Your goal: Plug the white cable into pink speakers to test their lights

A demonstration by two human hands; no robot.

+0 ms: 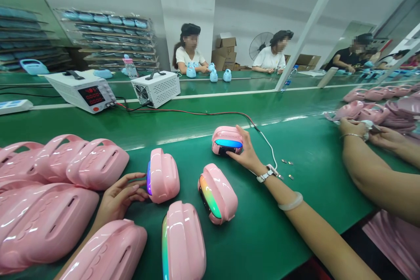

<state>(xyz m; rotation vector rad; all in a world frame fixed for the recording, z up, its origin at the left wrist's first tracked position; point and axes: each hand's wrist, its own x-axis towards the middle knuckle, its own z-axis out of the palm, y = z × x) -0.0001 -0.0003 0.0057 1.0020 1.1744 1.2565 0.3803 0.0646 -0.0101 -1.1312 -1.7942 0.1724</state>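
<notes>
your right hand (246, 152) lies over the far lit pink speaker (226, 140) on the green belt (249, 236) (clamped or merely resting, i cannot tell); your left hand (120, 194), fingers spread, touches the nearer pink speaker (163, 175); these glossy hard shells probably slip, so take the moulded handle.

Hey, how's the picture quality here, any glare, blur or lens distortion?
Head view: sharp around the right hand and left hand; lights glare on the pink shells at left and streak the green table; the wide lens bends the edges, so the white post leans; the far-right pink pile looks soft.
</notes>
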